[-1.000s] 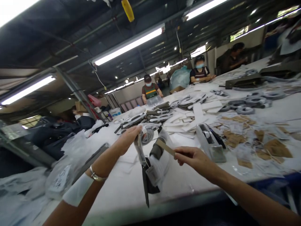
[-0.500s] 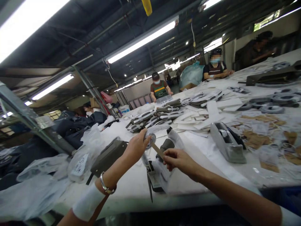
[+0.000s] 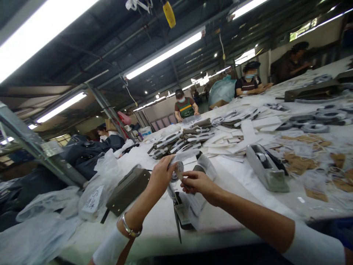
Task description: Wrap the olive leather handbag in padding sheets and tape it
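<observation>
My left hand (image 3: pixel 162 171) is closed round a small, shiny, clear-looking roll (image 3: pixel 179 166), its round end facing right. Out of the roll comes a short, flat tan strip (image 3: pixel 178 174), and the fingertips of my right hand (image 3: pixel 197 185) pinch its end. Both hands are close together above the table. Below them lie a dark olive piece (image 3: pixel 199 168) partly in clear plastic, a black item with a pale label (image 3: pixel 182 213), and a thin dark pointed blade (image 3: pixel 178 226). Left of my left hand sits an olive box-shaped bag (image 3: pixel 128 191).
A grey tape dispenser (image 3: pixel 266 169) stands to the right, beside brown cardboard tags (image 3: pixel 298 162). Behind are piled olive-and-white straps (image 3: pixel 182 138) and white strips (image 3: pixel 228 141). Clear plastic bags (image 3: pixel 92 198) lie left. Co-workers (image 3: pixel 187 106) are across the table.
My right hand has moved left and closer to my left hand, so less of the tan strip shows between them. The view has shifted slightly.
</observation>
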Demonstrator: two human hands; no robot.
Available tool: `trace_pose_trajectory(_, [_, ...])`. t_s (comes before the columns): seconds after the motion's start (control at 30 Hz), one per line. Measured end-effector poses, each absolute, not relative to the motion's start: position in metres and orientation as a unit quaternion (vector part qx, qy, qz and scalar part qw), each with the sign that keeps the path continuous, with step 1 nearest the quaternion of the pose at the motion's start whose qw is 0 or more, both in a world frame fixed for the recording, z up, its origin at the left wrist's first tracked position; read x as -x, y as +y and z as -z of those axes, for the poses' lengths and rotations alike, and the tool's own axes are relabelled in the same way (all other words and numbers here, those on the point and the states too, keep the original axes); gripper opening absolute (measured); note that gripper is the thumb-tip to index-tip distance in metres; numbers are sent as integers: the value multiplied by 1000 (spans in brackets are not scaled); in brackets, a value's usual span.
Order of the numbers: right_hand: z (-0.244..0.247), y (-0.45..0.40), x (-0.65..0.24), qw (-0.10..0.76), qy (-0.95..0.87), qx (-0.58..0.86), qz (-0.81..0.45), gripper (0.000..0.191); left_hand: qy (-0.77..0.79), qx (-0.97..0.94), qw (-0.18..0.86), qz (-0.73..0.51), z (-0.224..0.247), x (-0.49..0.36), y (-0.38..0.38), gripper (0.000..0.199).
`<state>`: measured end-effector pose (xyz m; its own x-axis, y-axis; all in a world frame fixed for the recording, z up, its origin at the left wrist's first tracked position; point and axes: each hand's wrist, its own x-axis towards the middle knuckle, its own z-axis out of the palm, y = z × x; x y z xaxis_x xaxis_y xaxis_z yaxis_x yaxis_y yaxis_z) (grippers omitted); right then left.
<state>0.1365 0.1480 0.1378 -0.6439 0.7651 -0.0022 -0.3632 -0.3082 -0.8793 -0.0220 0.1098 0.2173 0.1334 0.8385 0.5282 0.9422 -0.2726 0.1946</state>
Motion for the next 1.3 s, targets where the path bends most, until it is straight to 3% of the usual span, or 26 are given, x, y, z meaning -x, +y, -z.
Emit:
trace_pose_trajectory(0.2, [-151, 148, -131, 406, -425, 176, -790, 35, -602, 747, 66, 275, -217, 15, 109, 35])
trace_pose_trajectory(0.37, [-163, 143, -133, 394, -350, 140, -838, 29, -607, 741, 62, 282, -216, 13, 107, 37])
trace_pose_trajectory(0.77, [-170, 128, -127, 439, -278, 220, -826, 46, -569, 741, 112, 340, -187, 20, 117, 41])
trace_pose_trajectory(1.0, [-168, 125, -129, 482, -288, 243, -791, 39, -568, 745, 142, 319, -188, 5, 106, 51])
trace_pose_trajectory(1.1, [-165, 125, -128, 491, -288, 231, -789, 39, -568, 750, 100, 324, -192, 3, 99, 57])
trace_pose_trajectory(1.3, [-163, 126, -125, 487, -298, 258, -779, 39, -567, 701, -61, 427, -181, 12, 103, 48])
